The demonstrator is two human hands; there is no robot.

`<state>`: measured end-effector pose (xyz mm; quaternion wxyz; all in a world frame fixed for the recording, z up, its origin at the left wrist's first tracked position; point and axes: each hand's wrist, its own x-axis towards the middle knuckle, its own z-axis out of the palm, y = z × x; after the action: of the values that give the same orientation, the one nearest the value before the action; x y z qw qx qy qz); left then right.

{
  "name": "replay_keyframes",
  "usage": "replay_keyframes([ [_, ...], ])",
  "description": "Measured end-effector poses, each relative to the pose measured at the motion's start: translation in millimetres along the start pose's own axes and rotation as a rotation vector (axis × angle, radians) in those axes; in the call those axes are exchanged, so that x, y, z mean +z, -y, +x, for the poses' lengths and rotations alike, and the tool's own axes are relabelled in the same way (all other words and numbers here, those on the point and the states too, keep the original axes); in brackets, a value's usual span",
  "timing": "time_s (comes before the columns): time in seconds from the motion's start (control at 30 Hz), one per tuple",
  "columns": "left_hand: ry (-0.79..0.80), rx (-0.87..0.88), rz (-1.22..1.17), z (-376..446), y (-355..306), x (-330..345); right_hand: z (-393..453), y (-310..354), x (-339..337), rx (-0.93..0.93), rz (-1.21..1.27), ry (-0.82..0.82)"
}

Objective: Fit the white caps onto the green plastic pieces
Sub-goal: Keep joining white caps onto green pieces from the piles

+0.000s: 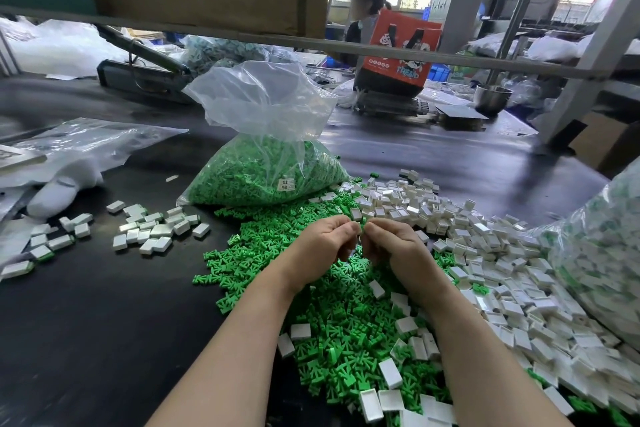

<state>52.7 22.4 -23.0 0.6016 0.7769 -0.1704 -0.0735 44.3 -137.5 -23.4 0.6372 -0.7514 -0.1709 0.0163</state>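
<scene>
2 hands meet over the parts pile.
The left hand [320, 243] and right hand [388, 244] pinch something tiny between curled fingertips; what, I cannot tell. Green plastic pieces [263, 250] lie beneath, white caps [485, 253] heaped just right.

Loose pieces [339, 322] heaped mid-table [104, 322], caps [502, 253] piled to their right.
A bag [266, 170] sits behind the pieces; finished tiles [152, 229] lie scattered toward the left edge.
</scene>
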Motion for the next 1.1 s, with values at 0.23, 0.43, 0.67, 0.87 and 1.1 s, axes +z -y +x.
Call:
replay_keyframes([
  [0.23, 0.043, -0.007, -0.096, -3.4, -0.6, 4.1, -2.9, 9.1, -3.3, 0.121, 0.075, 0.090],
  [0.43, 0.086, -0.009, -0.051, -2.4, 1.2, 3.5, -4.9, 13.5, -8.2, 0.152, 0.011, 0.153],
  [0.67, 0.135, -0.001, 0.026, -3.7, 1.6, -0.4, -4.7, 13.6, -12.5, 0.168, -0.070, 0.200],
  [0.87, 0.179, -0.003, 0.027, -4.3, 2.0, -3.3, -4.8, 12.8, -12.7, 0.167, -0.077, 0.228],
  [1.1, 0.214, 0.000, 0.004, -4.4, 2.5, -5.5, -5.3, 13.1, -13.8, 0.177, -0.060, 0.249],
])
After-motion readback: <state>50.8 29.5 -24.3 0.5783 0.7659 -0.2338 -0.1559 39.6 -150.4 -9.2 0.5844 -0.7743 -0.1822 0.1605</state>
